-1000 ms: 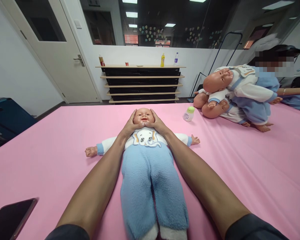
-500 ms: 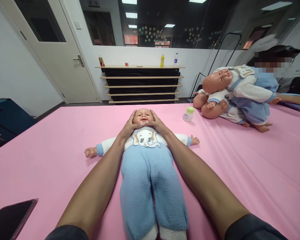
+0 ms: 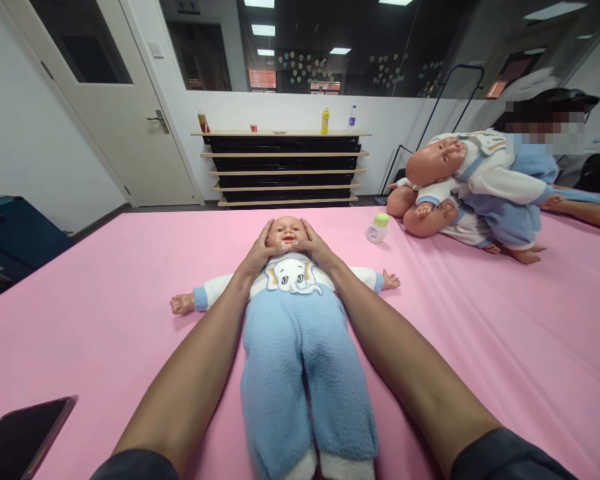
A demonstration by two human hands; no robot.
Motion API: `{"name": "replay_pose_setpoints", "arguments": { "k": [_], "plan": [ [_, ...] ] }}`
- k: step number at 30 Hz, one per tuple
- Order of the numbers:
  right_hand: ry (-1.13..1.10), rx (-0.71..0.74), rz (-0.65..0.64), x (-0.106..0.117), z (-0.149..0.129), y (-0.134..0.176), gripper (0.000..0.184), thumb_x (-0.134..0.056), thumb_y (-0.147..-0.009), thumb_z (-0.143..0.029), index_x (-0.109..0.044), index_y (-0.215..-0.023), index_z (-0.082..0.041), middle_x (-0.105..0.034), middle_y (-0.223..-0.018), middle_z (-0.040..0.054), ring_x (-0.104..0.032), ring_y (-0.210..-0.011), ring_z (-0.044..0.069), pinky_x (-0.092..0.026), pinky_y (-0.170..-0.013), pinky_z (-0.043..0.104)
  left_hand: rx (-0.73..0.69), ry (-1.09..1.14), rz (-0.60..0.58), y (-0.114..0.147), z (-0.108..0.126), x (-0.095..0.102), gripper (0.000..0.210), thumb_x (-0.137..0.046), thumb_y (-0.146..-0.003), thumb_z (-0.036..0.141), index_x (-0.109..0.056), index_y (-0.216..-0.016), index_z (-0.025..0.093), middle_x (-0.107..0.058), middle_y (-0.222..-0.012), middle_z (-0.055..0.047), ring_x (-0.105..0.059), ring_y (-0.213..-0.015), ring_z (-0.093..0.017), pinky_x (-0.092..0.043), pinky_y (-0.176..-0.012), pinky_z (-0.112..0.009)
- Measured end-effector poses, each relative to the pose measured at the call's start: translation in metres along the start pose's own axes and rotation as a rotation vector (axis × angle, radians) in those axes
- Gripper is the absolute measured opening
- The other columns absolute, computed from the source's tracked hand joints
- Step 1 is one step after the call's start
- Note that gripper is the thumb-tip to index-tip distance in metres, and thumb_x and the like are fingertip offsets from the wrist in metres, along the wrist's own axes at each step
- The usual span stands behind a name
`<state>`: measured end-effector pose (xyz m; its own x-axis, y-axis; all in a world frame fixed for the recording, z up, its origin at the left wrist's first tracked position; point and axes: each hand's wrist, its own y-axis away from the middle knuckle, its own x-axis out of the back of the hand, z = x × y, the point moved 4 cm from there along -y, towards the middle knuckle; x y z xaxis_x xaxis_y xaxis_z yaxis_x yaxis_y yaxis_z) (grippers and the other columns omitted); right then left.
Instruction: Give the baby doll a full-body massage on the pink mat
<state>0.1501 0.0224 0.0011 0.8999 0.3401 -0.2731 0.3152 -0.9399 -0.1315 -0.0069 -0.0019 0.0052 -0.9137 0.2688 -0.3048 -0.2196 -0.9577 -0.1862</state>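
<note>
A baby doll (image 3: 295, 333) in a white top with an elephant face and fluffy light-blue trousers lies on its back, head away from me, arms spread. My left hand (image 3: 257, 255) cups the left side of its head, with the thumb at the chin. On the other side my right hand (image 3: 317, 250) does the same, its thumb meeting near the chin too. Both hands are wrapped round the doll's head, fingers up along the cheeks. The backs of the doll's head and shoulders are hidden.
The doll lies on a pink-covered table (image 3: 130, 267). Right of its head stands a small bottle with a green cap (image 3: 378, 228). Several dolls (image 3: 473, 180) are piled at the right, beside another person. A phone (image 3: 27, 433) lies at the near left. Behind is a shelf rack (image 3: 285, 153).
My hands stay in the same place on the doll's head. At the far right, the other person's hand and a light-blue doll limb have shifted.
</note>
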Motion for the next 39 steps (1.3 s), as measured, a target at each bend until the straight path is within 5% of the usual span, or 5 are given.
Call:
{"name": "replay_pose_setpoints", "arguments": {
  "k": [22,39],
  "plan": [
    [0.109,0.086,-0.012,0.0008,-0.006,0.0062,0.11,-0.082,-0.061,-0.031,-0.02,-0.151,-0.027,-0.03,-0.153,0.0016,-0.034,-0.138,0.026,-0.034,-0.113,0.042,-0.013,-0.012,-0.004,-0.0026,-0.0009,0.0027,0.106,-0.082,-0.065,0.022,-0.021,-0.151,0.033,-0.032,-0.152,-0.009,-0.044,-0.131,-0.033,-0.042,-0.106,-0.045],
    [0.003,-0.005,0.007,-0.0034,-0.0036,0.0046,0.109,-0.076,-0.061,-0.026,-0.018,-0.152,-0.03,-0.035,-0.15,-0.0007,-0.039,-0.134,0.032,-0.04,-0.11,0.047,0.024,0.061,-0.018,-0.0013,-0.0034,-0.0001,0.104,-0.078,-0.068,0.019,-0.019,-0.151,0.036,-0.039,-0.148,-0.009,-0.052,-0.124,-0.031,-0.042,-0.106,-0.047]
  ]
}}
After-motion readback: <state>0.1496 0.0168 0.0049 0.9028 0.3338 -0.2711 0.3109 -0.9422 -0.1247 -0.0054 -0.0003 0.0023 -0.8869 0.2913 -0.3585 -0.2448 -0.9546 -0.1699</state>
